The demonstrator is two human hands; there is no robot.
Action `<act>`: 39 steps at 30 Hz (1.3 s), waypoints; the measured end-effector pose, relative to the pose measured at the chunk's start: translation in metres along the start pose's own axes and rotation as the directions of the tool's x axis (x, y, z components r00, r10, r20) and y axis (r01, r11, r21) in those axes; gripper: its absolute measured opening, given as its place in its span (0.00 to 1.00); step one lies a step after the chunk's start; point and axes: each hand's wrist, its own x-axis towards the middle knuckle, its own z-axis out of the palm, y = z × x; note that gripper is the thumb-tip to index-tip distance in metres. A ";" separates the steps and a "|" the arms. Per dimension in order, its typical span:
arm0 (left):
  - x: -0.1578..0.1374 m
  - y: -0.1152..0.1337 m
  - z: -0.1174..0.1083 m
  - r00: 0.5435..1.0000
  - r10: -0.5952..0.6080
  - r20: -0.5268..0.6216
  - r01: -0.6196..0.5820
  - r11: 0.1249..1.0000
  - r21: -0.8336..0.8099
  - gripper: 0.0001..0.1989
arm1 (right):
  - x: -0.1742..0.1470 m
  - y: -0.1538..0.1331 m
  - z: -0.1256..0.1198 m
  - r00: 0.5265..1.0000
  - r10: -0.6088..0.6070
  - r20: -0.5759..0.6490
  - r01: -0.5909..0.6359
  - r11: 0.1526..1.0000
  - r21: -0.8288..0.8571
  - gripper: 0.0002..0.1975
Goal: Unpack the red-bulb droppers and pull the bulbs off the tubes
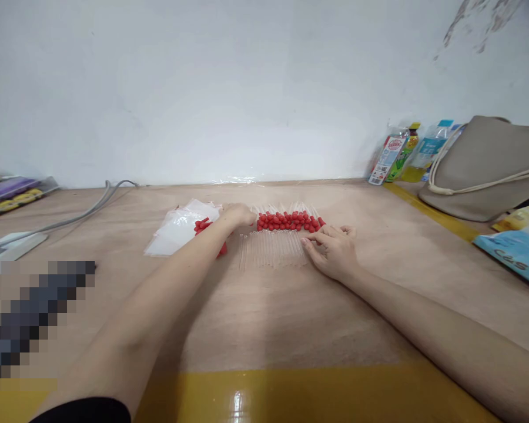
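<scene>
My left hand (238,216) is curled at the left end of a row of red caps (286,221). Its fingertips are mostly hidden, so what they hold does not show. Thin clear tubes (271,249) lie side by side in front of that row, and whitish thin ends stick out behind it. At the right end rests my right hand (335,249), thumb and forefinger apart near the tubes and caps, the other fingers loosely bent. Loose red pieces (203,225) lie partly behind my left forearm, on or beside clear plastic bags (176,229).
A grey cable (86,208) runs over the table at the left, near a purple and yellow package (13,194). Bottles (429,150), a carton (388,158), a grey bag (489,164) and a blue packet (518,252) are at the right. A white wall (247,88) stands behind.
</scene>
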 end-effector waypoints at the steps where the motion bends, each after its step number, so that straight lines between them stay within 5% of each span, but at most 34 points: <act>1: -0.006 -0.003 -0.005 1.000 0.015 -0.016 -0.015 1.000 -0.002 0.13 | 0.000 0.000 0.000 1.000 0.004 0.003 -0.004 1.000 0.008 0.11; 6: -0.051 -0.028 -0.004 0.962 0.172 -0.211 -0.177 0.984 -0.004 0.13 | 0.000 0.001 0.002 0.999 -0.040 -0.001 0.039 0.986 0.161 0.12; 8: -0.070 -0.040 0.011 0.840 0.348 -0.417 -0.396 0.918 -0.030 0.13 | 0.001 -0.001 0.002 0.997 -0.077 -0.025 0.080 0.974 0.212 0.18; 11: -0.091 -0.054 0.038 0.653 0.541 -0.530 -0.620 0.784 0.035 0.11 | 0.001 -0.004 -0.001 0.984 -0.176 -0.009 0.173 0.959 0.225 0.29; 15: -0.099 -0.064 0.060 0.392 0.632 -0.668 -0.724 0.660 0.200 0.07 | 0.003 -0.011 -0.002 0.942 -0.316 0.110 0.287 0.932 0.221 0.31; 18: -0.098 -0.064 0.063 0.285 0.670 -0.685 -0.753 0.599 0.272 0.04 | 0.004 -0.016 0.001 0.914 -0.356 0.195 0.312 0.924 0.223 0.27; 25: -0.100 -0.054 0.061 0.215 0.658 -0.722 -0.783 0.558 0.275 0.05 | 0.005 -0.021 0.011 0.902 -0.382 0.201 0.326 0.908 0.265 0.16; 33: -0.101 -0.043 0.059 0.312 0.657 -0.686 -0.799 0.572 0.184 0.11 | 0.005 -0.021 0.013 0.896 -0.428 0.116 0.374 0.870 0.321 0.11; 39: -0.098 -0.041 0.063 0.240 0.667 -0.705 -0.839 0.508 0.194 0.06 | 0.005 -0.028 0.011 0.895 -0.430 0.116 0.369 0.862 0.347 0.12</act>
